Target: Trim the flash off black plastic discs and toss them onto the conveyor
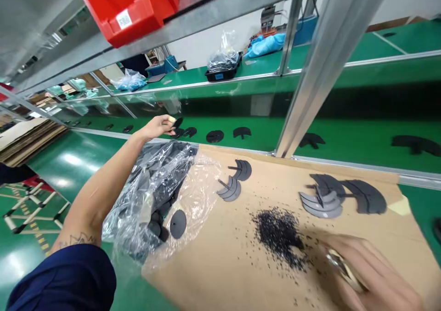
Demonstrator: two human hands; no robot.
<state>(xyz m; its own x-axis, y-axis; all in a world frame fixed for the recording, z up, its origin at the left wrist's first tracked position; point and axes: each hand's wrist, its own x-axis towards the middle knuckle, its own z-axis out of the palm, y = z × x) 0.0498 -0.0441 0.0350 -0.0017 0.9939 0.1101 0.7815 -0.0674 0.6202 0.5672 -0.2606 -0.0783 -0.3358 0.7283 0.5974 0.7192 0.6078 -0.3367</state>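
- Left hand (160, 127) holding a dark disc (178, 122) over the green belt (268, 127)
- Right hand (372, 269), blurred, beside black bits (277, 233) on cardboard (213, 256)
- Clear bag (138, 196) at left
- Red bin (138, 12) above

**Head camera is peering down over the cardboard (213, 256)**

I'm watching through one camera worn on the person's head, and it is looking forward and down. It is sitting close above the work: the right hand (372, 269) is looming large at the lower right, while the left arm (99, 187) is stretching away to a smaller left hand (156, 128). Beyond, the view is reaching a green counter (193, 79). A red bin (138, 17) is crossing the top edge; a metal post (320, 72) is slanting through the right half.
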